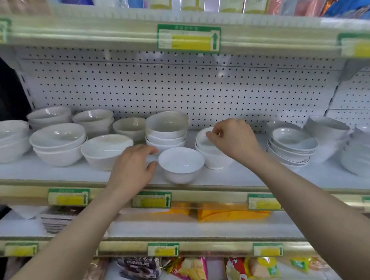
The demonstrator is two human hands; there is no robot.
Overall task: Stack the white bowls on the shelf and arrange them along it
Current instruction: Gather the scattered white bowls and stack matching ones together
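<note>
pinching the rim of the top bowl (202, 138) of a short stack (214, 160) with the right hand (234, 140), left hand (130, 170) loosely open just beside a single bowl (182, 166) at the shelf (239, 176) front.

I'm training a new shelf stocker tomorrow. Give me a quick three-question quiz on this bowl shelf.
1. True or false: the right hand pinches the rim of a stack's top bowl.
2. The lone bowl by the left hand stands: A) upright near the shelf front edge; B) upside down; C) atop a stack.
3. Fill in: the shelf-edge price tags are green and ____.
Key: 1 true; 2 A; 3 yellow.
</note>
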